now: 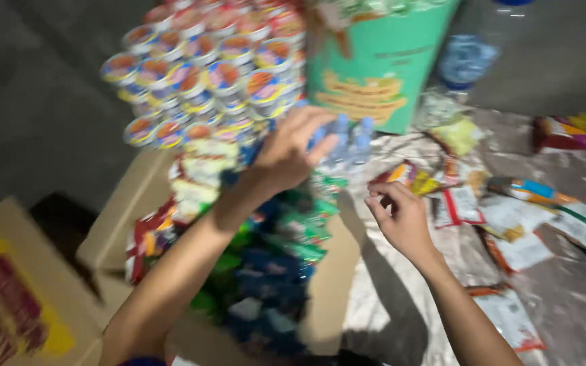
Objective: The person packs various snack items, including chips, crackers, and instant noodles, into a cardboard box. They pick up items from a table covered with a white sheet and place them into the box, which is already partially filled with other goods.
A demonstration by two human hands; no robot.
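Note:
The picture is blurred by motion. My left hand [291, 150] reaches forward over a heap of small snack packets [266, 271] piled in an open cardboard box [130, 210]. Its fingers are spread and touch the lower edge of a stack of round instant cup packs [205, 74], next to some small clear bottles [347, 139]. My right hand [401, 220] hovers lower and to the right, above the floor, with fingers curled loosely. Nothing can be made out in it. Red and yellow packets [408, 179] lie just beyond its fingertips.
A tall green carton [374, 61] stands behind the bottles, with a large water bottle [469, 54] to its right. Loose packets [530, 224] are scattered over the pale floor at right. Another cardboard box [15, 298] with red and yellow print sits at the lower left.

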